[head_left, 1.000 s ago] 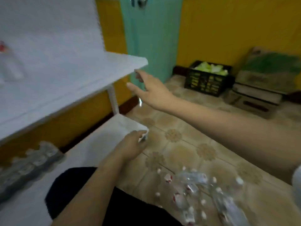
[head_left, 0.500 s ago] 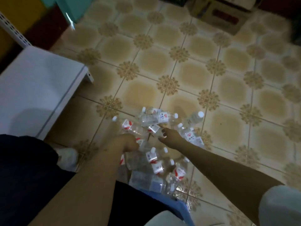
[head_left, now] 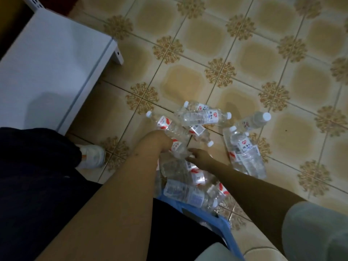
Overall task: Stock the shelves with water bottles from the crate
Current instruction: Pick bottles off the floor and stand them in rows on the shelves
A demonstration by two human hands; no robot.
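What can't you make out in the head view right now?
- Left hand fingers: buried among the bottles, so the grip is unreadable.
- Right hand fingers: blurred against clear plastic; hold uncertain.
- Blue crate: mostly hidden by the forearms, contents unknown.
- White shelf: cut off by the left edge.
- Label text: too small.

The left hand (head_left: 162,137) is bent down at the wrist into the heap of water bottles (head_left: 190,166), so its fingers are out of sight and its grip cannot be judged. The right hand (head_left: 199,157) lies over the same heap; whether its fingertips touch a bottle or hang just above is unclear. The blue crate (head_left: 216,223) shows only one rim, the rest lying under the forearms and dark clothing and running off the bottom edge. The white shelf (head_left: 52,68) is cut off at the left edge. The bottle labels are too blurred to read.
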